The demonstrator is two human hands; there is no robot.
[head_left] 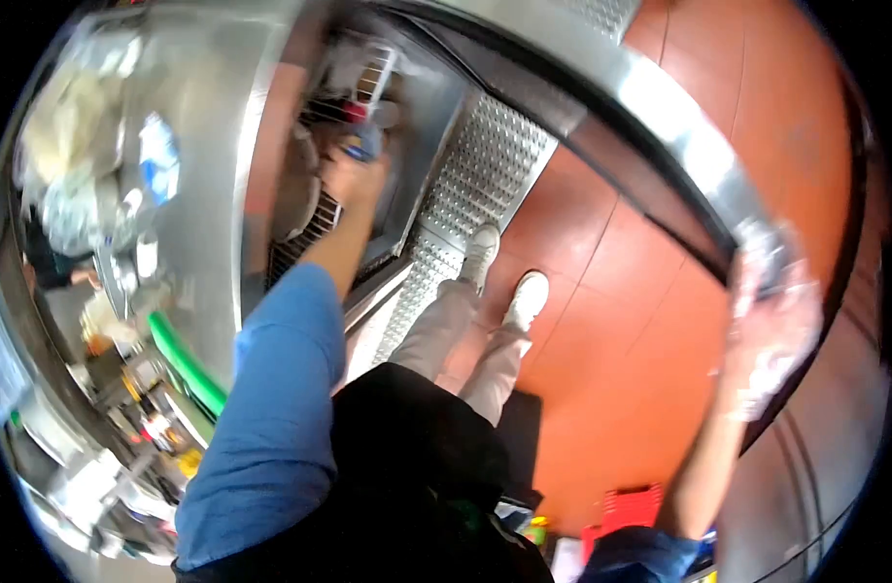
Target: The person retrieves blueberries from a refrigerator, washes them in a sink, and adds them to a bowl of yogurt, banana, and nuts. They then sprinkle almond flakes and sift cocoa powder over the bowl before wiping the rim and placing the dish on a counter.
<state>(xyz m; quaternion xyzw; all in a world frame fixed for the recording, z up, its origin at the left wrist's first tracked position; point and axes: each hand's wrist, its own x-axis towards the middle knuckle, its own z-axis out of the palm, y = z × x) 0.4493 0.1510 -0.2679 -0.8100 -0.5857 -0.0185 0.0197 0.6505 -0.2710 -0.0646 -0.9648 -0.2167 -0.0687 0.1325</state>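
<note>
head view: an open steel cabinet (417, 136) stands ahead of the person, wire racks (315, 222) and several blurred items inside it. the left hand (354, 180) reaches into the cabinet, right at a small blue thing (364, 144) beside the racks – the fingers are blurred, so i cannot tell whether they grip it or only touch it. the right hand (771, 316), in a clear plastic glove, is curled around the far end of the door (684, 121), which stands swung out to the right of the cabinet. left of the cabinet runs a steel counter (203, 126), bearing plastic bags (72, 131) and a blue-and-white item (159, 160). just in front of the cabinet lies a studded metal strip (490, 151); the white shoes (530, 296) are near it – with red floor tiles (601, 248) beyond.
</note>
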